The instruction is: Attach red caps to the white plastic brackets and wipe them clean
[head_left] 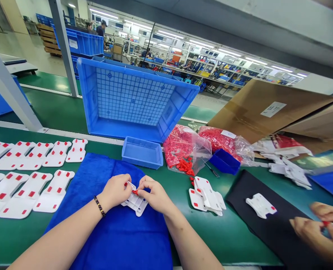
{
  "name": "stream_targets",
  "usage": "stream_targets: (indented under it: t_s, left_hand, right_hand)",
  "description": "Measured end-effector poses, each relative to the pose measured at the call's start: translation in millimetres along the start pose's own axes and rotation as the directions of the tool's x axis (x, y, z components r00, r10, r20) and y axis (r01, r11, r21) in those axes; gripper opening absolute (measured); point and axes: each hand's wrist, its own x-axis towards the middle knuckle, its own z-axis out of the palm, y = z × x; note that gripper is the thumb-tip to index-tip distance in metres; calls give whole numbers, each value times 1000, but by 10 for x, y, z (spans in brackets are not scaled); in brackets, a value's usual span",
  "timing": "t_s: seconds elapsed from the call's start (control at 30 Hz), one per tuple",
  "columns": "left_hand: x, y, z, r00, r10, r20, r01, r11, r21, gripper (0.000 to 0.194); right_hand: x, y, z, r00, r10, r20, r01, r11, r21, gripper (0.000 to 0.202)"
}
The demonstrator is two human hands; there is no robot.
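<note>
On a blue cloth (127,240) lies a white plastic part (138,207) with a ribbed face up. My left hand (117,190), with a beaded bracelet at the wrist, grips the upper left side of this white part with its fingers closed. My right hand (154,194) pinches a small red piece (135,192) at the part's upper edge. White plates with red inserts (54,191) lie in two rows on the left. A small pile of similar white plates (207,195) is right of the cloth.
Behind the cloth are a small blue tray (142,152) and a large tilted blue crate (135,101). Bags of red pieces (180,148), a dark blue bin (225,161) and a cardboard box (267,108) stand right. A co-worker's hands (318,232) are near a black cloth (256,202).
</note>
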Motion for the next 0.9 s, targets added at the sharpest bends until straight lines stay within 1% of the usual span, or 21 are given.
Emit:
stream_targets:
  t_s: [0.1, 0.33, 0.47, 0.63, 0.73, 0.9]
  left_hand:
    - [-6, 16, -9, 1000, 15, 1, -15, 1000, 21, 15]
    - [-27, 54, -15, 995, 97, 3, -97, 992, 86, 15]
    - [-27, 67, -11, 994, 110, 8, -111, 991, 74, 16]
    - [-17, 83, -23, 996, 85, 8, -85, 995, 46, 16]
    - [-21, 87, -26, 992, 124, -5, -124, 991, 55, 16]
    - [-30, 85, -17, 988, 157, 0, -157, 987, 36, 18]
  right_hand:
    - [-16, -5, -5, 1000, -9, 10, 10, 999, -44, 13]
    - [-43, -43, -8, 999, -2, 45, 7, 994, -112, 16]
    - [-66, -66, -10, 999, -11, 50, 21, 981, -194, 17]
    - [-85, -93, -9, 999, -15, 40, 26, 958, -286, 17]
    - [-76, -109, -12, 999, -15, 47, 29, 950, -312, 18]
    - [-63, -150, -58, 986, -110, 123, 146, 928, -343, 18]
